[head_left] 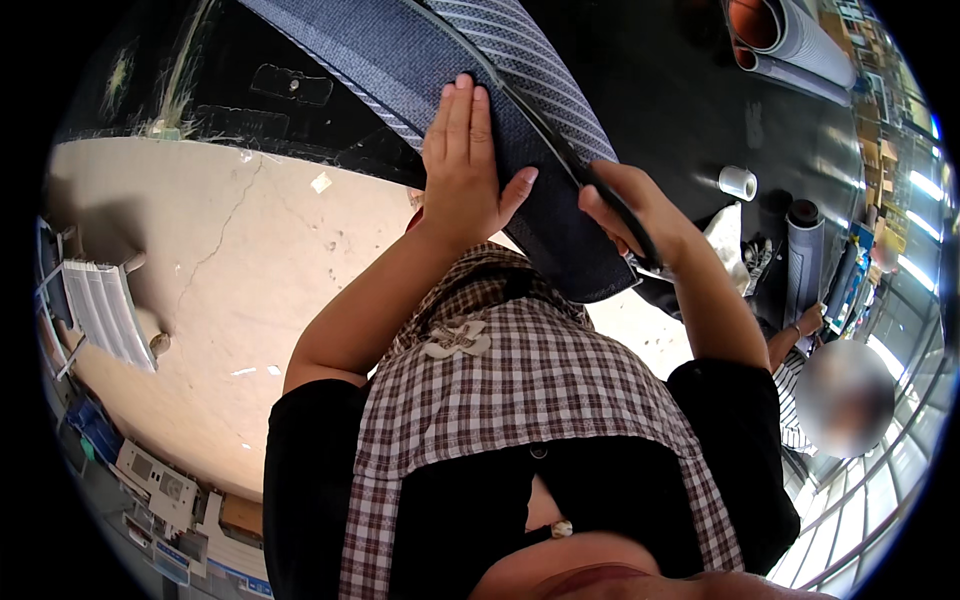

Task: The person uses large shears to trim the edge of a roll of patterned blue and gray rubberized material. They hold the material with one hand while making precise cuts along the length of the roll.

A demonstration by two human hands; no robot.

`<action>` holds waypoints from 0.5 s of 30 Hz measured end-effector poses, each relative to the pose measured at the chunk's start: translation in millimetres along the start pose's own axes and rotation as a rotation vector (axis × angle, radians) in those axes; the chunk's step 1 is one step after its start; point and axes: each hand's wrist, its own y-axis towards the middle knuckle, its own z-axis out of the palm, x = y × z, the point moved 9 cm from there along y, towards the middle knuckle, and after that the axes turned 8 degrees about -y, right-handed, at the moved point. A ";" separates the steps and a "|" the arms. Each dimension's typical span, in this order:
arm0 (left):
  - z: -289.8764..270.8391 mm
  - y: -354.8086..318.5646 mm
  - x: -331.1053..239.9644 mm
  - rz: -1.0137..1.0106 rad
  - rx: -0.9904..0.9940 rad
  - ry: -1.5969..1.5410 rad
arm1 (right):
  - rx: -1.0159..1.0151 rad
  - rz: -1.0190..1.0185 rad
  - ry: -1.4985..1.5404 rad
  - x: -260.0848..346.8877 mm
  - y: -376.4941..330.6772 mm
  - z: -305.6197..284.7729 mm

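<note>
My left hand [462,165] lies flat on a dark blue woven mat [540,215], with its fingers stretched toward the far side and the thumb apart. The mat slants over the black table's near edge, toward my apron. Along its right side runs a long, narrow black curved piece [628,217]; I cannot tell whether it is a tool or an edging strip. My right hand [645,205] is closed round this piece near its lower end, with part of the fingers hidden. A striped grey-blue fabric layer [550,75] lies just right of the mat.
The black table [670,90] bears a white roll [738,182], rolled mats [800,45] at the far right and another upright-looking roll [803,250]. A co-worker's hand [810,320] shows at right. On the left, a white slatted stool [108,310] stands on the pale floor [260,230].
</note>
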 end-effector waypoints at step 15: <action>12.4 -10.8 -6.4 0.021 0.028 0.000 | -0.048 -0.004 -0.033 3.4 26.1 -9.3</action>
